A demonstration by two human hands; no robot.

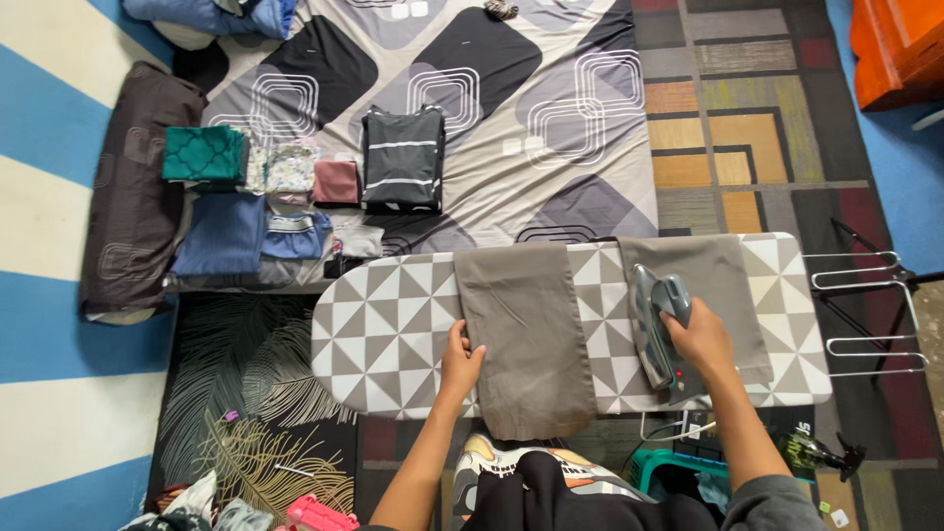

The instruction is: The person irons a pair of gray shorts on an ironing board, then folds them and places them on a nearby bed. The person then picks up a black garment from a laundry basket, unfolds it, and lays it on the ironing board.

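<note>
An ironing board (393,324) with a grey and white triangle cover runs across the middle of the view. A grey-brown garment (521,334) lies over it in two parts, with the second part (728,285) further right. My left hand (460,362) presses flat on the left edge of the cloth, fingers apart. A grey steam iron (654,320) rests on the board between the two cloth parts, and my right hand (700,334) grips its handle.
Behind the board a patterned mattress (551,118) carries a folded dark striped shirt (403,157) and several folded clothes (251,206). A wire iron rest (870,315) sticks out at the board's right end. A teal basket (669,472) and cord sit below.
</note>
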